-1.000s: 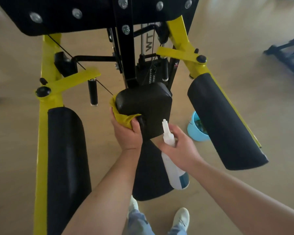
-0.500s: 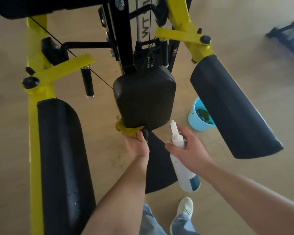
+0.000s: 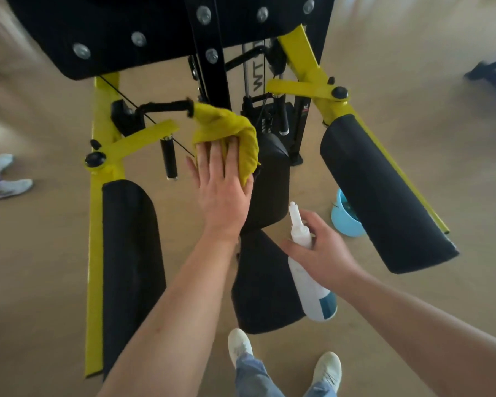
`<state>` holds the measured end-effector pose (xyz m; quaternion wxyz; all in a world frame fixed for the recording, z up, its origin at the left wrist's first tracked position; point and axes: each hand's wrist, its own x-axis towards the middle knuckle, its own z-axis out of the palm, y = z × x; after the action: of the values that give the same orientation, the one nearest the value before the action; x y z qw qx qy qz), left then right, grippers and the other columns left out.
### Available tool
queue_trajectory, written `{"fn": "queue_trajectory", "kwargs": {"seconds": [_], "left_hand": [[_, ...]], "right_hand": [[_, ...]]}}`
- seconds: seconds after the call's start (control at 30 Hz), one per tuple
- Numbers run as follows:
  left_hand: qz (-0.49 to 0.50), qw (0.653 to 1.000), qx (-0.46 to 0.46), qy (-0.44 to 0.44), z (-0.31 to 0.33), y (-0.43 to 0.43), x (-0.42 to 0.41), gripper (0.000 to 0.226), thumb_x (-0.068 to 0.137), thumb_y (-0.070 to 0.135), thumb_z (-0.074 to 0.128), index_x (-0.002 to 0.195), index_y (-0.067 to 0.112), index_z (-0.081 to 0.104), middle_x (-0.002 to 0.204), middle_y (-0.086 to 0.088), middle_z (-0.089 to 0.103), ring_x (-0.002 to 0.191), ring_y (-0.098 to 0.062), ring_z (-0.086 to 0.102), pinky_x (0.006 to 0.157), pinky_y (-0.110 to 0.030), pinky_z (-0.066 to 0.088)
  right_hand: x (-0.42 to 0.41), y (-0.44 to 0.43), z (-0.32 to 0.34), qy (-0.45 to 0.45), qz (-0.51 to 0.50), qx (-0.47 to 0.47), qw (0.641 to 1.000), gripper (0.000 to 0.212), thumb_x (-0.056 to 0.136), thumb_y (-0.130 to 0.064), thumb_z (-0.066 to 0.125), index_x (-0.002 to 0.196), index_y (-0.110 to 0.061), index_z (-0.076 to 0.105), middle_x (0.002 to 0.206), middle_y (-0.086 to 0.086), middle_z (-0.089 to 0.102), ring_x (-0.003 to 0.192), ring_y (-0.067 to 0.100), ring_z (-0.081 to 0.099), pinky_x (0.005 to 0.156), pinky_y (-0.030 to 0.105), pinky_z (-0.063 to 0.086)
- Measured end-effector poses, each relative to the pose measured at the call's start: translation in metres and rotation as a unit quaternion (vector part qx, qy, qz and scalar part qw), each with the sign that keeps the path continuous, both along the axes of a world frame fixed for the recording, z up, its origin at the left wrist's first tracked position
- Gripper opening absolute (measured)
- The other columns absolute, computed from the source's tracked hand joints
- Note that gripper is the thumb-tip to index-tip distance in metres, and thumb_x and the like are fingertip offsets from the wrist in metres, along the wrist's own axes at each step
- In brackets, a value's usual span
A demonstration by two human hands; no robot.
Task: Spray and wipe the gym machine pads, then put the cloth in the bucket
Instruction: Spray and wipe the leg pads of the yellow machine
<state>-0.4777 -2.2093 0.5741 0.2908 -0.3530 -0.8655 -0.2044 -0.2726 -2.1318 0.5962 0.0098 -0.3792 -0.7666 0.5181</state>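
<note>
My left hand (image 3: 222,183) holds a yellow cloth (image 3: 226,130) bunched over its fingertips, raised in front of the upper part of the black centre pad (image 3: 272,181). My right hand (image 3: 322,249) grips a white spray bottle (image 3: 307,270) with a blue base, nozzle up, just right of that pad. A long black pad (image 3: 131,262) lies on the left yellow arm and another long pad (image 3: 384,193) on the right arm. The black seat pad (image 3: 261,296) sits below the centre pad. A light blue bucket (image 3: 344,222) stands on the floor, half hidden behind the right pad.
The machine's yellow frame (image 3: 96,253) and black upright (image 3: 209,53) fill the middle, with a wide black pad (image 3: 112,30) overhead. Another person's shoes (image 3: 3,179) are at the left edge. Dark equipment (image 3: 490,70) sits far right. My own feet (image 3: 241,348) are below.
My left hand with the cloth has come up from the centre pad's lower left corner to its top. The right hand and bottle have stayed beside the pad.
</note>
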Motion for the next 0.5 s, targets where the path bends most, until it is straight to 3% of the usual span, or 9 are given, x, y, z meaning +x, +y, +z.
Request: {"fn": "queue_trajectory", "kwargs": {"seconds": [0.13,0.23,0.33,0.4,0.5], "left_hand": [[-0.014,0.993,-0.094,0.074,-0.026,-0.009,0.004,0.078,0.106,0.052,0.042,0.163,0.008,0.013,0.165,-0.026,0.016,0.153,-0.048,0.011,0.122,-0.066,-0.003],[-0.031,0.986,-0.132,0.092,-0.048,-0.015,0.005,0.085,0.105,0.053,0.036,0.162,0.006,-0.007,0.162,-0.026,-0.002,0.151,-0.044,-0.003,0.119,-0.069,-0.014],[-0.043,0.969,-0.221,0.100,-0.073,-0.026,0.010,0.084,0.102,0.050,0.044,0.162,0.005,0.006,0.158,-0.024,0.014,0.149,-0.042,0.010,0.117,-0.068,-0.010],[-0.079,0.941,-0.319,0.081,-0.092,-0.036,0.018,0.083,0.093,0.041,0.063,0.158,0.008,0.023,0.153,-0.018,0.032,0.142,-0.039,0.029,0.119,-0.066,-0.008],[-0.127,0.890,-0.434,0.065,-0.101,-0.042,0.034,0.063,0.091,0.029,0.066,0.150,0.015,0.046,0.146,-0.010,0.051,0.136,-0.034,0.044,0.120,-0.065,-0.010]], "right_hand": [[-0.002,0.001,-0.004,0.002,-0.003,-0.006,1.000,0.056,0.091,-0.037,0.077,0.131,-0.055,0.041,0.094,-0.026,0.060,0.078,-0.009,0.063,0.049,0.005,0.043],[0.000,0.001,-0.013,-0.003,-0.011,-0.021,1.000,0.053,0.091,-0.037,0.077,0.131,-0.052,0.045,0.093,-0.019,0.065,0.078,-0.004,0.064,0.051,0.008,0.044],[0.003,-0.001,-0.022,-0.011,-0.012,-0.035,0.999,0.054,0.092,-0.034,0.077,0.137,-0.043,0.048,0.093,-0.016,0.065,0.078,-0.013,0.062,0.052,0.007,0.043],[0.006,0.000,-0.026,-0.013,-0.015,-0.044,0.999,0.053,0.093,-0.031,0.076,0.137,-0.041,0.048,0.091,-0.016,0.063,0.074,-0.019,0.059,0.051,0.005,0.043],[0.012,0.003,-0.029,-0.023,-0.017,-0.050,0.998,0.054,0.094,-0.033,0.074,0.137,-0.047,0.044,0.086,-0.013,0.062,0.069,-0.008,0.062,0.050,0.009,0.042]]}}
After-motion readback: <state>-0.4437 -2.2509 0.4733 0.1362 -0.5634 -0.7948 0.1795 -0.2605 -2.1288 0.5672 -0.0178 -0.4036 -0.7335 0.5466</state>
